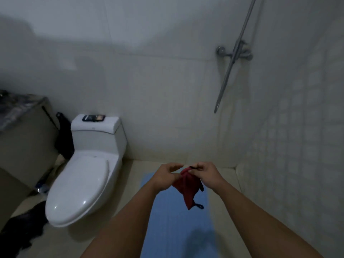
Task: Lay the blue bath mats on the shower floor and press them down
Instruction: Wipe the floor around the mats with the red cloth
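A blue bath mat (176, 226) already lies flat on the shower floor (130, 211), just to the right of the toilet (83, 179), so the laying step looks at least partly done. Its long axis runs from the person's feet straight toward the back wall, parallel to the toilet's length, with its far short edge stopping near the wall. Whether it is one mat or two butted end to end cannot be told.

Both hands are occupied with something else — a small red cloth item (188, 189) with black loops, held in the air above the mat's far half. The left hand (165, 176) pinches its upper left edge with curled fingers; the right hand (206, 173) pinches the black loop at its top between thumb and fingertips.

By my reading, the pressing-down step is not yet in hand. The next move calls for putting the red item aside — perhaps on the toilet's tank — then crouching and working flat palms along the mat's length to seat it.
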`<state>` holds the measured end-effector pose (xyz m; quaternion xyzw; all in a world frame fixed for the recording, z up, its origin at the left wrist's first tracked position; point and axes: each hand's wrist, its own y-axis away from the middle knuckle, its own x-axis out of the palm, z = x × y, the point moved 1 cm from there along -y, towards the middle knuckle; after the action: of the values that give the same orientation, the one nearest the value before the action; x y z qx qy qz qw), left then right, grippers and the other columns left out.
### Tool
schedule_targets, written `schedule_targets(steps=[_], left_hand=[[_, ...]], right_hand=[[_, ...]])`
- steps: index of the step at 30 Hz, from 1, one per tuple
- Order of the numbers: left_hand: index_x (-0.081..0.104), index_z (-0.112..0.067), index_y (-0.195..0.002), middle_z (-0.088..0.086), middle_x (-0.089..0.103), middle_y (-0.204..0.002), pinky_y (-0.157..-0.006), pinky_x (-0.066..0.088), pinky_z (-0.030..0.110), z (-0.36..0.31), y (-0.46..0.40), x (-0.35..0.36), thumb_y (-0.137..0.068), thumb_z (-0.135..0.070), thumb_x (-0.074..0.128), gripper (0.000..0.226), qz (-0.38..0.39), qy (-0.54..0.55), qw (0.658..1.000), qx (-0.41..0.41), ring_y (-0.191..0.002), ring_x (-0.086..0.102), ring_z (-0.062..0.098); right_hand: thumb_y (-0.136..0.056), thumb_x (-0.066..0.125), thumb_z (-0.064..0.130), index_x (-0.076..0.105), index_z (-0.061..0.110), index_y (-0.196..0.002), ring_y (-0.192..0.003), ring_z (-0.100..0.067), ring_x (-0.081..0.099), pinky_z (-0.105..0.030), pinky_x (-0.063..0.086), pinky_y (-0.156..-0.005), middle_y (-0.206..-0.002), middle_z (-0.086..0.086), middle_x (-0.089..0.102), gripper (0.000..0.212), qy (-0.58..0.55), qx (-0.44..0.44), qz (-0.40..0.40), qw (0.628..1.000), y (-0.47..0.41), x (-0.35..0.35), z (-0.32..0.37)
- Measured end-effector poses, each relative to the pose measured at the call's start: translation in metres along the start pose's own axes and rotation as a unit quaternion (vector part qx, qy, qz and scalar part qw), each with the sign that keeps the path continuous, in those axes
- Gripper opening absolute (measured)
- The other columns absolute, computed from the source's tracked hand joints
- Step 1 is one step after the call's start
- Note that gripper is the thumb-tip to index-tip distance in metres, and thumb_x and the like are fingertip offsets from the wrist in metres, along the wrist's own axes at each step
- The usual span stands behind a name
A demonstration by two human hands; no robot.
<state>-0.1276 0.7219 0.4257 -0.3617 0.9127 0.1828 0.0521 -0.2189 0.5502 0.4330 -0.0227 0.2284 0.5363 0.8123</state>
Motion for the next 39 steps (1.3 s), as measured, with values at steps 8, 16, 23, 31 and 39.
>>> schedule_targets(steps=[8,16,23,31,39], left_hand=[[0.071,-0.008,-0.119,0.011,0.076,-0.099,-0.072,0.062,0.032,-0.095,-0.028,0.004,-0.102,-0.012,0.06,0.021,-0.074,-0.014,0.996,0.046,-0.073,0.072,0.01],[0.063,-0.011,-0.128,0.007,0.067,-0.12,-0.065,0.061,0.038,-0.157,-0.042,0.02,-0.098,-0.002,0.062,0.031,-0.118,-0.006,0.989,0.092,-0.076,0.069,0.024],[0.071,-0.006,-0.091,0.007,0.073,-0.079,-0.06,0.05,0.017,-0.161,-0.023,0.016,-0.093,-0.007,0.069,0.003,-0.201,-0.134,0.966,0.089,-0.061,0.067,0.002],[0.052,-0.015,-0.092,0.006,0.063,-0.088,-0.067,0.038,0.033,-0.159,0.034,-0.027,-0.095,-0.027,0.067,0.019,-0.246,-0.364,0.892,0.102,-0.082,0.058,0.027],[0.06,-0.023,-0.105,-0.001,0.067,-0.096,-0.067,0.042,0.034,-0.126,0.129,-0.111,-0.098,-0.035,0.062,0.014,-0.319,-0.432,0.839,0.09,-0.086,0.061,0.023]], right_hand=[[-0.095,0.06,-0.001,0.076,0.002,-0.095,-0.067,-0.002,0.067,-0.018,0.053,-0.062,-0.073,0.002,0.071,0.016,0.021,-0.129,0.011,0.991,-0.034,-0.064,0.074],[-0.089,0.066,-0.005,0.072,0.01,-0.085,-0.076,-0.018,0.071,-0.028,0.058,-0.074,-0.083,-0.011,0.074,0.017,-0.026,-0.19,0.034,0.981,-0.06,-0.107,0.116],[-0.078,0.081,0.004,0.071,0.012,-0.076,-0.059,-0.009,0.062,-0.025,0.052,-0.059,-0.066,-0.001,0.067,0.013,-0.013,-0.216,0.003,0.976,-0.064,-0.111,0.112],[-0.072,0.086,0.019,0.075,0.02,-0.075,-0.063,-0.008,0.06,-0.028,0.051,-0.063,-0.067,0.004,0.067,0.011,0.087,-0.237,0.019,0.967,-0.051,-0.095,0.131],[-0.076,0.083,0.03,0.076,0.024,-0.079,-0.074,-0.013,0.066,-0.027,0.051,-0.068,-0.074,0.003,0.071,0.01,0.184,-0.315,0.076,0.928,-0.017,-0.001,0.19]])
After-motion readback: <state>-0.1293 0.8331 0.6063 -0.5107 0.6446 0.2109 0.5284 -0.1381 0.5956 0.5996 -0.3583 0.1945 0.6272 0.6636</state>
